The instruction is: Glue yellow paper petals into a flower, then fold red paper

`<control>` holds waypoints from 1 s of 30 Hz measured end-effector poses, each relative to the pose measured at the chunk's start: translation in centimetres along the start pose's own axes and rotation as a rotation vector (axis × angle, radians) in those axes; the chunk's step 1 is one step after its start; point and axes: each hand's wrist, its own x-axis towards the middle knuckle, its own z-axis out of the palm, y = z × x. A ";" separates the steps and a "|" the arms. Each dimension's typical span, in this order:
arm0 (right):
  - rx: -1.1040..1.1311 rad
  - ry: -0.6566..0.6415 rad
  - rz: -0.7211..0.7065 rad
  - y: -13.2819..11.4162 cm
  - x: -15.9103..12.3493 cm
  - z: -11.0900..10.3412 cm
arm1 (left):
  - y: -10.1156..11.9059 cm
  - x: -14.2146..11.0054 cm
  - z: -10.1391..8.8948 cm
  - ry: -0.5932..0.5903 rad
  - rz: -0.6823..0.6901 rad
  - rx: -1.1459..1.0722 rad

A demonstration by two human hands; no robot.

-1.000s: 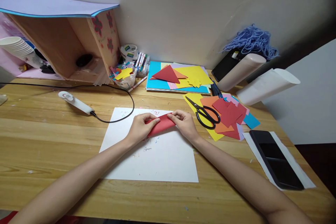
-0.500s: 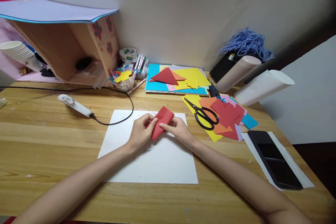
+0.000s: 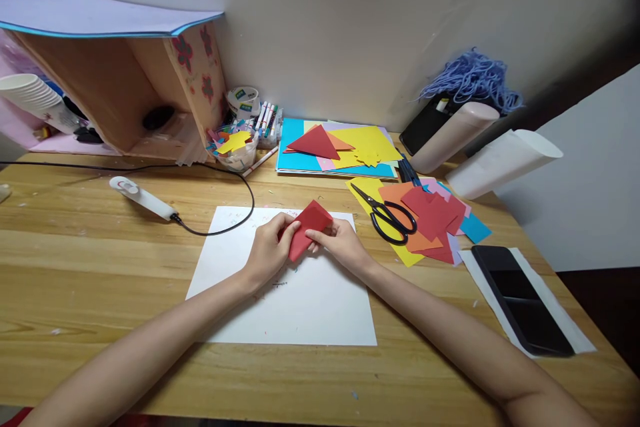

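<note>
A folded piece of red paper (image 3: 311, 221) is held between both hands, over the upper part of a white sheet (image 3: 305, 320) on the table. My left hand (image 3: 269, 247) pinches its left edge, thumb on top. On the right side, my right hand (image 3: 343, 244) grips it with the thumb on the front face and fingers behind, partly hidden. The paper's upper part looks darker, with a layer apart from the rest. Small marks and bits of colour dot the white sheet below.
Black-handled scissors (image 3: 390, 219) lie on coloured paper scraps (image 3: 435, 217) to the right, near a phone (image 3: 523, 300). Behind are stacked coloured sheets (image 3: 370, 145) and a tub of scraps (image 3: 240, 155). A white corded tool (image 3: 143, 199) and an open box (image 3: 197, 87) stand left.
The red paper has opened out a little and looks wider, showing a darker inner area at the top. My right hand has shifted slightly to the right along its edge.
</note>
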 end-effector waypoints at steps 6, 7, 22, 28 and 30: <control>0.082 0.005 0.035 0.0 0.2 0.0 | -0.6 0.2 0.1 -0.018 -0.014 0.002; 0.084 0.013 0.039 0.0 0.2 -0.1 | -0.7 0.3 0.1 -0.025 -0.019 -0.002; 0.099 0.087 0.031 0.0 0.5 -0.6 | -1.1 0.7 -0.2 -0.035 -0.028 -0.031; 0.105 0.105 0.002 0.0 0.4 -1.0 | -1.1 0.7 -0.1 -0.034 -0.039 -0.041; 0.112 0.063 0.013 -0.1 0.3 -0.9 | -1.1 0.8 -0.1 -0.019 -0.067 -0.074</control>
